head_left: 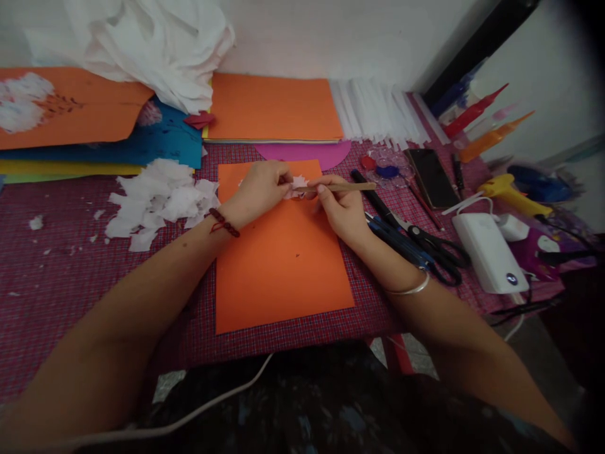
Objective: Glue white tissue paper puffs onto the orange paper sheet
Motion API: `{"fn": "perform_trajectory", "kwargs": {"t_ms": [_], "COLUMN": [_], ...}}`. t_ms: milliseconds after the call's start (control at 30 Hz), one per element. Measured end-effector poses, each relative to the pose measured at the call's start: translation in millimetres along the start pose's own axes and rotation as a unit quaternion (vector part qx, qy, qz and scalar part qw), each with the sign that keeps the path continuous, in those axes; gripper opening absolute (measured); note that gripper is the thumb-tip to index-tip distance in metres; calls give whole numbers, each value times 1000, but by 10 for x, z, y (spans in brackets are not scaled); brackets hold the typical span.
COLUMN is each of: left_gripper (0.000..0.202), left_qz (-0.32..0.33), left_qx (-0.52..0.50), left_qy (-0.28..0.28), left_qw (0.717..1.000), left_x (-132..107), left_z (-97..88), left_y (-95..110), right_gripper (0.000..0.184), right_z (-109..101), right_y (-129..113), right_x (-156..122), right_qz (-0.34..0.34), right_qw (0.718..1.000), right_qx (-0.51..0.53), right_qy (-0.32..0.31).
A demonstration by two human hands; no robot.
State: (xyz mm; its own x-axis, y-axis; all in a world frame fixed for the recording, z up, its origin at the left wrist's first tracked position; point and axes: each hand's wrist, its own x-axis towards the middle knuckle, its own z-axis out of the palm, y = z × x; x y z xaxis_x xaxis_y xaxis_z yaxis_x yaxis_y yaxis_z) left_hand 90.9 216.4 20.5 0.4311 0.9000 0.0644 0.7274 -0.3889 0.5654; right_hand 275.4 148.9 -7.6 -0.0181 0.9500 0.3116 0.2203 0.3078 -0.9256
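On the orange sheet, near its far edge, a small white paper scrap is partly covered by the hands. By the fingers of the right hand, drawn closed, a wooden stick is gripped, its tip held at the scrap. The fingers of the left hand are bent close together at the scrap's other side; whether it is pinched or merely pressed cannot be told.

The scrap could be torn or creased if the stick were pushed too hard. The torn paper pile, left of the orange sheet, could be scattered if brushed by the left forearm, which is laid just beside it.

Right of the orange sheet, red and blue patches are held in a clear plastic palette. Farther right, a red bottle and an orange bottle are seen; what is inside cannot be made out.
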Motion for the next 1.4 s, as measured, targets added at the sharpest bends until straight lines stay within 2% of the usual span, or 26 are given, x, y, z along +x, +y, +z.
{"fn": "perform_trajectory", "kwargs": {"t_ms": [200,367,500,633,700,767,833,867,967,1033,1133,1233,1333,1400], "left_gripper": [17,32,46,54,54,55,56,56,57,57,48,34,24,18], "left_qz": [9,51,84,80,83,92,100,101,94,81,44,22,-3,-23], "left_qx": [4,118,197,226,234,244,254,253,222,183,40,-97,-81,-11], "left_qy": [-10,33,27,8,7,3,-3,-5,-2,3,44,113,91,43], "left_qw": [1000,991,977,971,969,965,962,962,970,980,997,989,993,999], "left_x": [-31,-76,-90,-69,-75,-104,-142,-155,-144,-103,-64,-131,-310,-480], "left_z": [-28,-149,-166,-114,-112,-128,-137,-135,-125,-185,-491,-986,-1401,-1527], "left_y": [54,73,-49,-158,-151,-107,-55,-35,-25,-52,-96,-118,-155,-219], "right_gripper": [43,29,28,32,32,32,32,31,27,29,38,44,42,40], "right_z": [5,-13,-14,12,18,10,-8,-18,-42,-50,-54,-43,-22,-12], "right_y": [33,22,-59,-164,-191,-194,-179,-169,-140,-121,-87,-64,-63,-63], "right_x": [-2,-36,-77,-103,-108,-116,-125,-129,-122,-97,-51,-39,-60,-71], "right_qz": [-26,-88,-117,-126,-140,-152,-160,-163,-131,-69,24,68,69,67], "right_qw": [998,984,945,881,854,844,860,881,964,994,998,995,994,993], "right_qx": [-41,-146,-286,-430,-471,-483,-453,-416,-225,-85,36,72,75,74], "right_qy": [-34,-53,-102,-152,-170,-179,-171,-155,-55,11,38,6,-40,-55]}}
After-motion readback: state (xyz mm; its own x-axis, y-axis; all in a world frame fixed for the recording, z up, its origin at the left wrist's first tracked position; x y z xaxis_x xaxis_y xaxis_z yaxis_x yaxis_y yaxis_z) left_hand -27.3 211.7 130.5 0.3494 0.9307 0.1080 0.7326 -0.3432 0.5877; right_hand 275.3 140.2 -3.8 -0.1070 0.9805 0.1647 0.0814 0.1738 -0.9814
